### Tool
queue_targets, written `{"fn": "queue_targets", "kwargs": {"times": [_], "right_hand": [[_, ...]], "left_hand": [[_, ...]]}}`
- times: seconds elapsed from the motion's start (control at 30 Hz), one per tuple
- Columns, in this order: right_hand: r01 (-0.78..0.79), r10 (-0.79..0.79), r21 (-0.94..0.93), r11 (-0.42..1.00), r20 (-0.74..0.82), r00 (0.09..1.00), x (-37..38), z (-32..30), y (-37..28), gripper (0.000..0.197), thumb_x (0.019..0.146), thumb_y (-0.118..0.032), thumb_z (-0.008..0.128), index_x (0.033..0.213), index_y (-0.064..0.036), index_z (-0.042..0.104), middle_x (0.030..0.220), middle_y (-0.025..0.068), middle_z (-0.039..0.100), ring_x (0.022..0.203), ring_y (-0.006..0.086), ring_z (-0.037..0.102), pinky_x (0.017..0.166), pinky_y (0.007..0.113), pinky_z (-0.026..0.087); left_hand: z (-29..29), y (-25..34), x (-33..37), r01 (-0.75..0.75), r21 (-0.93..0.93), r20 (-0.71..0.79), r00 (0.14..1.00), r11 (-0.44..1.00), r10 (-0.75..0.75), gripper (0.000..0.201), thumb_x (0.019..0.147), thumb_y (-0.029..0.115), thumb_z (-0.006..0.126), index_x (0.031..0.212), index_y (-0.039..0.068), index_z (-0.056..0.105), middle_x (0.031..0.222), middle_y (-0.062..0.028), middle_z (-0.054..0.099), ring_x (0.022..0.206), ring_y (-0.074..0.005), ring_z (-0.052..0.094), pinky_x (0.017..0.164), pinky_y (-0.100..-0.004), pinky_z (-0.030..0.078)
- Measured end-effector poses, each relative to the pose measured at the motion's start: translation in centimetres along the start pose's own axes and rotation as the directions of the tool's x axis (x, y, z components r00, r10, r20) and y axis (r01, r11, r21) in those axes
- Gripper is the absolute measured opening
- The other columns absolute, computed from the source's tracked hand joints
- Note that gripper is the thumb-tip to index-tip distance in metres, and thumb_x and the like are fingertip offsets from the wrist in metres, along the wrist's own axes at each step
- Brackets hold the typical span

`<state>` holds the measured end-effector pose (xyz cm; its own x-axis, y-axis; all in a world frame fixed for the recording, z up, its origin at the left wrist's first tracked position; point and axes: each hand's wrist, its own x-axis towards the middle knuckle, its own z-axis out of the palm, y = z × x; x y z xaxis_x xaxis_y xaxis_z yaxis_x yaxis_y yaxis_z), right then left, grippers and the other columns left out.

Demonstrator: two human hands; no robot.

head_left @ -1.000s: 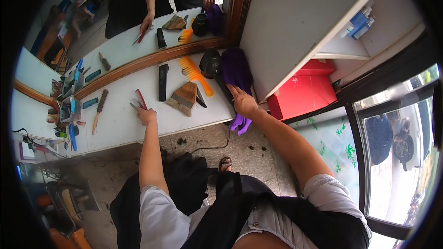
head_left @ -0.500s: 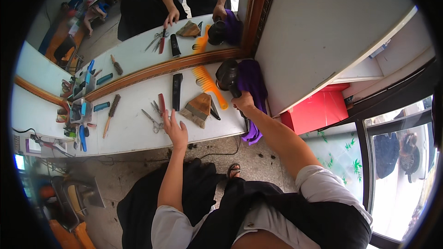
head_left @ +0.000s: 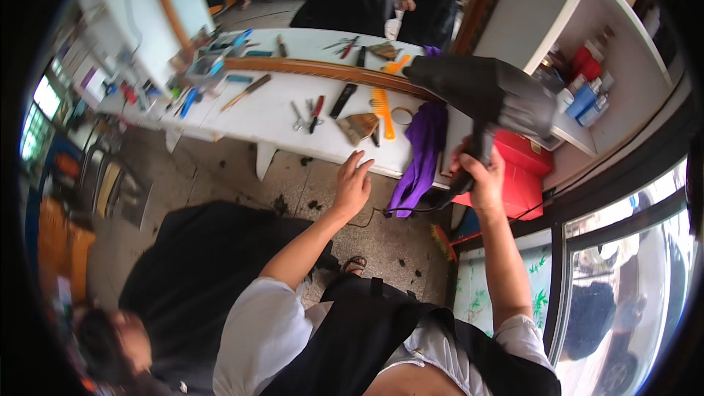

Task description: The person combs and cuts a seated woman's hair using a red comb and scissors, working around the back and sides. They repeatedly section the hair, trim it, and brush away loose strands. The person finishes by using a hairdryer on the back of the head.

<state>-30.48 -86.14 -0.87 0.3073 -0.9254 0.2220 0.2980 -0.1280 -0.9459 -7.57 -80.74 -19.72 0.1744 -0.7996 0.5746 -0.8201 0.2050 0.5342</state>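
Raised at the right, a black hair dryer (head_left: 484,88) is gripped by its handle in my right hand (head_left: 485,176), its nozzle pointing left. My left hand (head_left: 353,189) hangs in front of the counter's edge, fingers spread, holding nothing. Just beyond it on the white counter (head_left: 279,114) lie a brown-and-grey wedge-shaped block (head_left: 358,128), an orange wide-tooth comb (head_left: 383,114) and black clippers (head_left: 342,100). Farther left are scissors (head_left: 299,117), a red-and-black tool (head_left: 317,114) and a round brush (head_left: 247,92). A purple towel (head_left: 424,150) drapes over the front edge.
A person in a black cape (head_left: 220,279) sits at lower left. A mirror (head_left: 271,22) runs behind the counter. Red boxes (head_left: 513,169) and a shelf with bottles (head_left: 587,99) stand at right. The dryer's cord (head_left: 418,210) trails below; hair clippings lie on the floor.
My right hand has lifted the hair dryer off the counter, up and to the right. My left hand has drawn back from the scissors. The view has turned, bringing the caped person's head in.
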Motion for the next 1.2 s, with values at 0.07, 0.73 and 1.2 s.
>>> {"fn": "queue_targets", "kwargs": {"times": [0.07, 0.73, 1.2], "right_hand": [[0.079, -0.070, -0.179, 0.981, 0.054, 0.996, -4.2, -0.6, -2.9, 0.023, 0.073, -0.002, 0.064, 0.095, 0.0008, 0.056, 0.073, 0.0075, 0.061, 0.065, 0.0130, 0.058, 0.063, 0.027, 0.049], [0.147, -0.459, 0.476, 0.867, 0.647, 0.609, -33.4, 25.8, -22.8, 0.039, 0.081, -0.033, 0.059, 0.095, 0.0013, 0.050, 0.076, 0.0096, 0.050, 0.072, 0.0142, 0.043, 0.065, 0.025, 0.035], [0.150, 0.317, -0.586, 0.796, 0.615, 0.721, -52.3, 40.5, -16.8, 0.025, 0.074, -0.017, 0.076, 0.074, 0.0019, 0.059, 0.061, -0.0017, 0.054, 0.056, 0.0052, 0.044, 0.050, 0.023, 0.036]], "left_hand": [[-3.4, 1.7, -3.3, -0.087, 0.074, -0.025, 0.996, 0.993, 0.089, 0.038, 0.077, 0.002, 0.058, 0.114, 0.007, 0.054, 0.128, -0.0125, 0.041, 0.124, -0.0315, 0.037, 0.100, -0.0450, 0.032], [-60.9, 14.0, -27.4, 0.113, 0.779, -0.392, 0.856, 0.617, 0.337, 0.027, 0.079, 0.008, 0.058, 0.105, 0.008, 0.062, 0.111, -0.0043, 0.061, 0.117, -0.0251, 0.047, 0.100, -0.0418, 0.032], [-64.6, 8.9, -53.3, -0.583, 0.449, 0.573, 0.769, 0.678, 0.282, 0.017, 0.078, 0.017, 0.058, 0.091, 0.007, 0.063, 0.099, -0.0053, 0.063, 0.107, -0.0193, 0.055, 0.100, -0.0421, 0.034]]}}
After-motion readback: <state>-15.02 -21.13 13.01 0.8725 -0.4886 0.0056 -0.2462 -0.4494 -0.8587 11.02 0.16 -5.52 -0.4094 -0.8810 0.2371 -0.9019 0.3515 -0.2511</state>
